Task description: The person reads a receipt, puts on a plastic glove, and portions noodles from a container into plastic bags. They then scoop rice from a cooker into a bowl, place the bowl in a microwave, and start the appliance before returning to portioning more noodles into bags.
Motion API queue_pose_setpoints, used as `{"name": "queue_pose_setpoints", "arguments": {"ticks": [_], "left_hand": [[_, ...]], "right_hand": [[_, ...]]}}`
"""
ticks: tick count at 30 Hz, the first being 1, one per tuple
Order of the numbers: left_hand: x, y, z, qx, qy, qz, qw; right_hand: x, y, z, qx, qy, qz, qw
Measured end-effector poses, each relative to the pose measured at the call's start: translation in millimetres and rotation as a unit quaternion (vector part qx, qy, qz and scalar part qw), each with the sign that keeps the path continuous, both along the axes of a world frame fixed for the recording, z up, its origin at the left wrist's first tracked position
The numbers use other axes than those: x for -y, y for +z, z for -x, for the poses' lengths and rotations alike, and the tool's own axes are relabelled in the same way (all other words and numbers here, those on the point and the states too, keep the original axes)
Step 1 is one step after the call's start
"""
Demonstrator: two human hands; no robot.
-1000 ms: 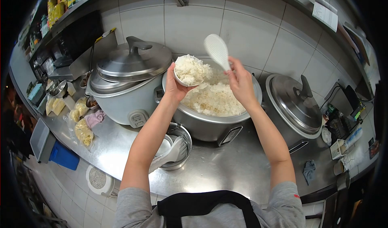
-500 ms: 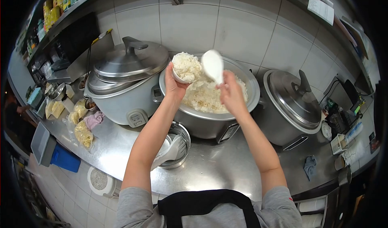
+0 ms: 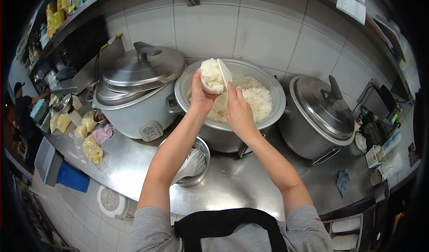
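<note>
My left hand [image 3: 202, 95] is closed round a small white bowl [image 3: 206, 87] heaped with cooked rice [image 3: 212, 73], tilted over the open rice cooker [image 3: 278, 101]. In my right hand [image 3: 241, 111] is a white rice paddle [image 3: 225, 73], its blade held against the right side of the heaped rice. Below both hands, loose white rice [image 3: 254, 98] fills much of the cooker's pot.
A lidded light-grey rice cooker [image 3: 129, 113] stands on the left, and another lidded cooker [image 3: 299, 131] on the right. A metal pot [image 3: 203, 174] with white utensils sits in front. Bags of noodles [image 3: 92, 150] lie at left. A person [image 3: 24, 118] stands at far left.
The paddle has come down from upright beside the bowl to lie against its rice. The bowl has shifted right and tilted toward it. A person has come into view at far left.
</note>
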State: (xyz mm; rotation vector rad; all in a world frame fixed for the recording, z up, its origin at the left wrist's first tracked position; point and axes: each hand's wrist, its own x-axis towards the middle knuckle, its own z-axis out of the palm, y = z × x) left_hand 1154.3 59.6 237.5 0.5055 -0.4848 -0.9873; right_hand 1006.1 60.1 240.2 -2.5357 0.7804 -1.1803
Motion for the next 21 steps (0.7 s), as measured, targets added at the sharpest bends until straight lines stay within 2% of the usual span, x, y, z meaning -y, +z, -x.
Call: {"name": "queue_pose_setpoints", "arguments": {"ticks": [1, 3, 5, 7, 9, 13, 15, 16, 18, 21], "left_hand": [[-1, -1, -1, 0.009, 0.015, -0.021, 1.0], [-16, 4, -6, 0.01, 0.01, -0.041, 0.999], [-21, 3, -11, 0.048, -0.043, -0.08, 0.995], [-21, 3, -9, 0.044, -0.041, -0.103, 0.993], [-27, 8, -9, 0.041, -0.036, -0.121, 0.991], [-37, 3, -11, 0.01, -0.055, -0.138, 0.989], [-45, 4, -8, -0.022, -0.061, -0.126, 0.99], [-50, 5, -7, -0.044, -0.067, -0.11, 0.991], [-61, 10, 2, -0.071, -0.062, -0.098, 0.991], [-72, 15, 14, -0.037, -0.034, -0.105, 0.993]], "right_hand": [[12, -3, 2, -0.001, 0.004, 0.0, 1.0], [46, 1, 10, 0.047, 0.094, 0.093, 0.99], [45, 30, 17, 0.014, 0.091, 0.069, 0.993], [31, 50, 25, -0.017, 0.09, 0.044, 0.995], [22, 56, 30, -0.191, 0.071, 0.132, 0.97], [24, 64, 39, -0.174, 0.093, 0.152, 0.969], [12, 58, 46, -0.121, 0.125, 0.234, 0.956], [16, 51, 46, -0.12, 0.129, 0.233, 0.956], [29, 30, 42, -0.1, 0.106, 0.335, 0.931], [32, 19, 39, -0.119, 0.098, 0.322, 0.934]]}}
